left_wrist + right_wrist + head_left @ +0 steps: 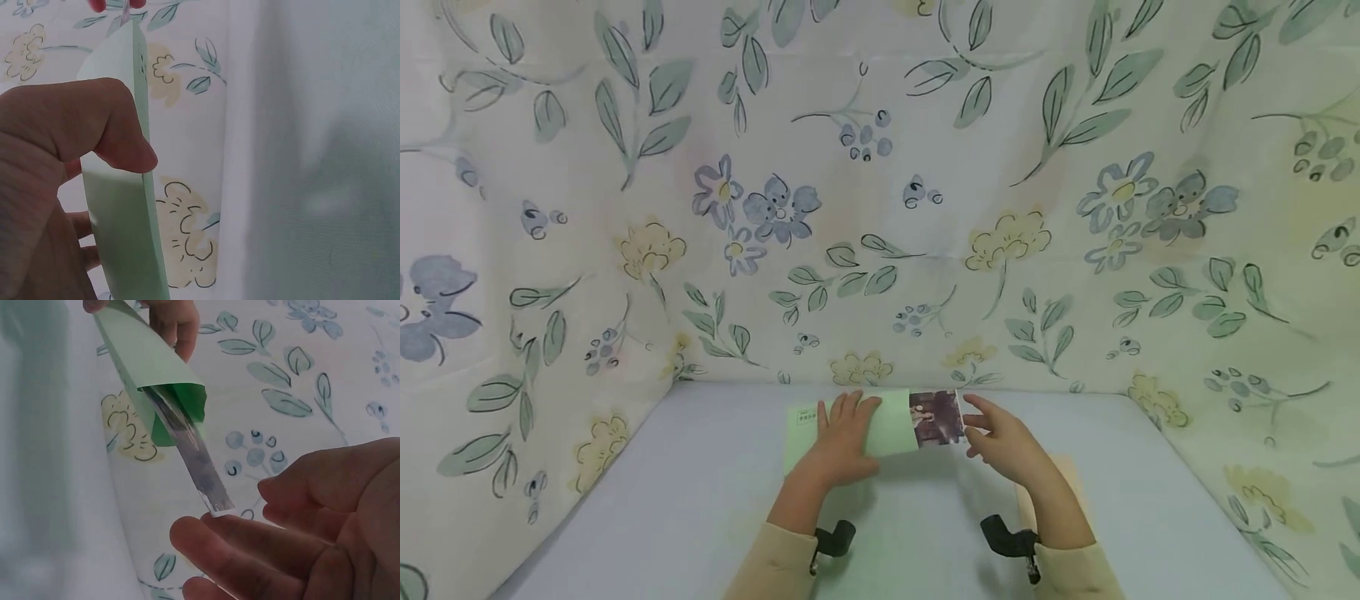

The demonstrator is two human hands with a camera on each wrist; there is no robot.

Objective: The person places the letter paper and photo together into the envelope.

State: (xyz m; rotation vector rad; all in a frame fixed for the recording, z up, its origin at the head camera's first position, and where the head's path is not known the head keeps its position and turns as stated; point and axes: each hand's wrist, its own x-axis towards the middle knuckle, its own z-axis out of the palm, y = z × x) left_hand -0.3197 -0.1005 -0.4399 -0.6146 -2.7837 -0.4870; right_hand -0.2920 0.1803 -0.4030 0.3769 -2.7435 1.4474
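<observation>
My left hand [844,442] grips a light green envelope [891,425], held above the table's far side. Its thumb presses the near edge in the left wrist view, with fingers on the envelope's other side. A photo [937,418] with a dark picture and white border sticks out of the envelope's right end; the rest of it is hidden inside. By that outer end is my right hand [1007,446], fingers spread and thumb apart. In the right wrist view the photo's white end [224,512] meets or nearly touches a fingertip, without a pinch.
A peach-coloured sheet or envelope [1067,471] lies on the white table [715,467], partly beneath my right forearm. Floral fabric [880,217] hangs behind the table and along both sides. Black mounts [1011,537] are strapped at both wrists.
</observation>
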